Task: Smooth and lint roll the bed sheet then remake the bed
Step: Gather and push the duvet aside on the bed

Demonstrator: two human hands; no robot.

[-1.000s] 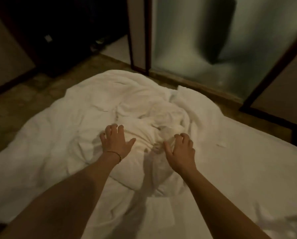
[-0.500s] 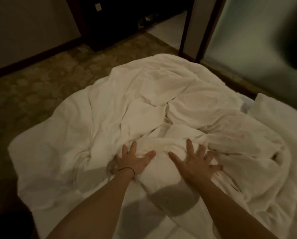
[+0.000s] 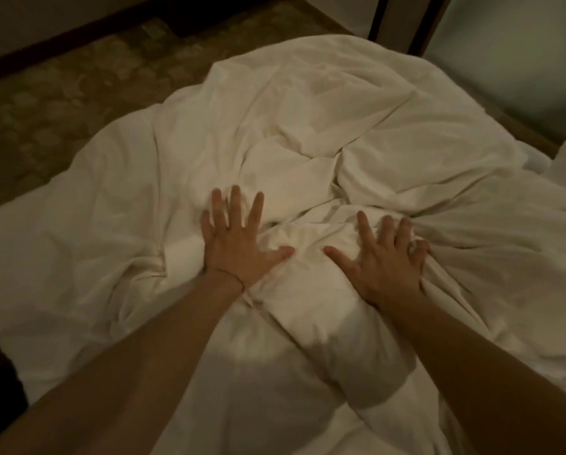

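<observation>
Rumpled white bed sheet (image 3: 308, 126) fills centre of frame, bunched in soft folds. Left hand (image 3: 239, 244) & right hand (image 3: 383, 261), mid-frame, press flat on it, fingers spread, gripping nothing. Looks light, limp, prone to slide; prob. best taken at an edge or corner.

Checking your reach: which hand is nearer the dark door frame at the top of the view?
Right. The right hand lies on the rumpled duvet below the door frame; the left hand presses the duvet further to the left.
</observation>
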